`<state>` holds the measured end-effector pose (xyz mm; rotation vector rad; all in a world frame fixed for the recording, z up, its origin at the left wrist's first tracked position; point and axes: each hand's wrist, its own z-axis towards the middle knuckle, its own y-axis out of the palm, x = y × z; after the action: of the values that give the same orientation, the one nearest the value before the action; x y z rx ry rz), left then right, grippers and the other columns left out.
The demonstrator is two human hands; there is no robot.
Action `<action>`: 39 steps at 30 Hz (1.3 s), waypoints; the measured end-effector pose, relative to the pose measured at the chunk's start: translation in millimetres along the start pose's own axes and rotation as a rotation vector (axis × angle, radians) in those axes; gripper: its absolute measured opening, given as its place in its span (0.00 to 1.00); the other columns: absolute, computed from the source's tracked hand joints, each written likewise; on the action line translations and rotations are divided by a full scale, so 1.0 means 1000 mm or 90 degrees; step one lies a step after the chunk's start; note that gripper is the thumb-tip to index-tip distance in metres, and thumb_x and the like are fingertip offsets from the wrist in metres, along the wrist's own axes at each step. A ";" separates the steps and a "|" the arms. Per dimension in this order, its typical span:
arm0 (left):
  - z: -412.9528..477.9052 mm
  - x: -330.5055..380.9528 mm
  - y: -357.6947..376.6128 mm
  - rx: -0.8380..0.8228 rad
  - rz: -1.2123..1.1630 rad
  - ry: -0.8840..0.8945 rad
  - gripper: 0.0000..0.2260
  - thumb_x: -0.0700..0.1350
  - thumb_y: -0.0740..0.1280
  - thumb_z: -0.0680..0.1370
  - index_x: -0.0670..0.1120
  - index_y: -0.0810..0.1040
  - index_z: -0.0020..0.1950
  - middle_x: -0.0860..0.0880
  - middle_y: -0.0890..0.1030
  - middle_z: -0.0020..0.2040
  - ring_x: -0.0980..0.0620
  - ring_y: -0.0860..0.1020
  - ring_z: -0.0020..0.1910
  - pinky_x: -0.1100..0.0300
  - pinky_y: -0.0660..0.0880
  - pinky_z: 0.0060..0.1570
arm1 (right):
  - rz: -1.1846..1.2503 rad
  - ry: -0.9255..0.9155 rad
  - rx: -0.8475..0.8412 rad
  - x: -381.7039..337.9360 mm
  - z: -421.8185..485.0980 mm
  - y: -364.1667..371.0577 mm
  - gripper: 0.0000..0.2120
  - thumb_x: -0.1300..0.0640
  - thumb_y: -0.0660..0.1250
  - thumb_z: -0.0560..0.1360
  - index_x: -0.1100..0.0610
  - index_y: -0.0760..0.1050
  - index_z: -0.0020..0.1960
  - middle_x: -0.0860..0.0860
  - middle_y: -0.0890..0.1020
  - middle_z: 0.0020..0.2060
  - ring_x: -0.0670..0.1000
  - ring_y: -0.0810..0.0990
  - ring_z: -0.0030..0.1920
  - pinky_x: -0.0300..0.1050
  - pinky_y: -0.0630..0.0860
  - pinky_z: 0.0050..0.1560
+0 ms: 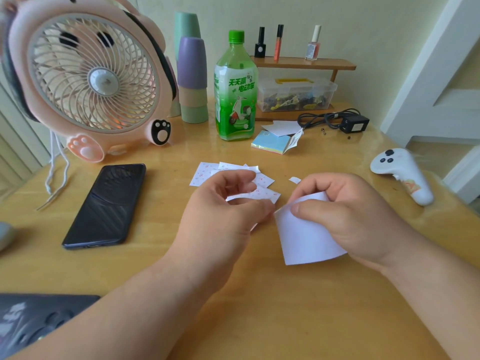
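1. Just right of centre frame, the right hand (350,216) holds a white paper (306,237) above the table (259,307). Its thumb lies across the near face and its fingers curl over the top edge, so the sheet bends round them.
2. Left of it, the left hand (228,203) has its fingers curled, with the thumb tip and forefinger closed at the paper's left corner. A sliver of white shows under that hand, and I cannot tell whether it belongs to the same sheet.
3. Beyond the left hand, scraps (207,172) printed with small red marks lie overlapping on the table. One tiny white scrap lies apart, just above the right hand.
4. At centre left a dark phone (106,203) lies face up.
5. At upper left stands a pink fan (93,79), with stacked cups (193,81) and a green bottle (235,94) to its right.
6. Near the bottle's foot lies a pad of notes (270,142). Behind it are a clear box (296,93) and a black charger (354,123).
7. At the right edge rests a white controller (405,172).
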<state>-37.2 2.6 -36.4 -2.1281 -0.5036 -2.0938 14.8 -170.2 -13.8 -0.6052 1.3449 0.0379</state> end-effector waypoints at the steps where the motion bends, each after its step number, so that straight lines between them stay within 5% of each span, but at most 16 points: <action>1: 0.000 0.001 0.000 -0.018 0.007 -0.001 0.23 0.43 0.78 0.60 0.51 0.82 0.54 0.54 0.84 0.50 0.48 0.85 0.43 0.45 0.82 0.54 | 0.014 0.003 -0.001 -0.001 0.000 -0.001 0.05 0.54 0.69 0.64 0.54 0.82 0.37 0.49 0.77 0.30 0.47 0.72 0.34 0.37 0.66 0.32; 4: -0.002 0.003 0.000 -0.072 0.040 0.011 0.28 0.48 0.80 0.58 0.52 0.81 0.58 0.58 0.84 0.50 0.51 0.85 0.46 0.49 0.79 0.49 | 0.067 0.020 -0.018 0.000 0.001 -0.002 0.06 0.55 0.70 0.64 0.56 0.83 0.37 0.53 0.81 0.33 0.50 0.75 0.37 0.44 0.68 0.39; 9: -0.003 0.005 0.000 -0.092 0.045 0.044 0.24 0.41 0.76 0.63 0.50 0.80 0.59 0.59 0.84 0.46 0.52 0.83 0.42 0.55 0.74 0.42 | 0.141 0.047 -0.045 0.001 0.001 -0.004 0.06 0.58 0.71 0.64 0.54 0.82 0.41 0.58 0.82 0.40 0.56 0.78 0.41 0.49 0.70 0.45; 14: 0.001 0.003 -0.001 -0.100 -0.176 -0.050 0.23 0.34 0.74 0.64 0.41 0.81 0.59 0.46 0.79 0.49 0.47 0.81 0.41 0.57 0.78 0.42 | -0.078 -0.222 0.012 0.004 -0.001 -0.006 0.09 0.58 0.73 0.72 0.47 0.80 0.49 0.44 0.83 0.43 0.46 0.81 0.48 0.35 0.74 0.49; 17: 0.003 0.004 -0.001 -0.136 -0.275 -0.120 0.23 0.31 0.73 0.64 0.39 0.80 0.58 0.42 0.78 0.50 0.43 0.81 0.44 0.58 0.80 0.40 | -0.108 -0.280 0.004 0.002 -0.005 -0.006 0.06 0.59 0.73 0.73 0.50 0.84 0.48 0.42 0.85 0.43 0.48 0.83 0.49 0.33 0.74 0.52; 24: 0.002 0.004 -0.004 -0.164 -0.230 -0.024 0.23 0.29 0.71 0.63 0.42 0.82 0.56 0.45 0.80 0.51 0.48 0.81 0.40 0.60 0.78 0.39 | -0.064 -0.121 -0.042 -0.007 -0.006 -0.013 0.16 0.50 0.78 0.62 0.40 0.85 0.49 0.39 0.87 0.44 0.40 0.84 0.48 0.36 0.76 0.53; 31: 0.001 0.009 -0.011 -0.180 -0.083 0.159 0.22 0.30 0.67 0.68 0.45 0.81 0.59 0.49 0.83 0.50 0.47 0.81 0.42 0.46 0.72 0.42 | 0.090 -0.019 -0.100 -0.016 -0.006 -0.018 0.15 0.55 0.80 0.61 0.47 0.87 0.47 0.51 0.88 0.47 0.50 0.86 0.54 0.53 0.78 0.62; 35: -0.002 0.012 -0.013 -0.218 0.002 0.286 0.26 0.26 0.62 0.69 0.46 0.80 0.61 0.49 0.82 0.53 0.48 0.82 0.48 0.55 0.76 0.46 | 0.166 0.011 -0.129 -0.018 -0.008 -0.022 0.14 0.59 0.80 0.59 0.49 0.88 0.45 0.53 0.88 0.45 0.49 0.86 0.48 0.43 0.81 0.52; 39: -0.002 0.009 -0.009 -0.276 -0.002 0.319 0.19 0.33 0.73 0.72 0.45 0.82 0.61 0.46 0.80 0.54 0.45 0.81 0.49 0.56 0.76 0.46 | 0.285 0.078 -0.154 -0.020 -0.008 -0.023 0.12 0.65 0.75 0.61 0.54 0.88 0.43 0.58 0.88 0.44 0.53 0.87 0.42 0.42 0.81 0.40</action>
<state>-41.6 12.3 -28.8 -1.6465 0.0087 -2.8048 11.0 -186.6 12.7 -0.5020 1.5871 0.5405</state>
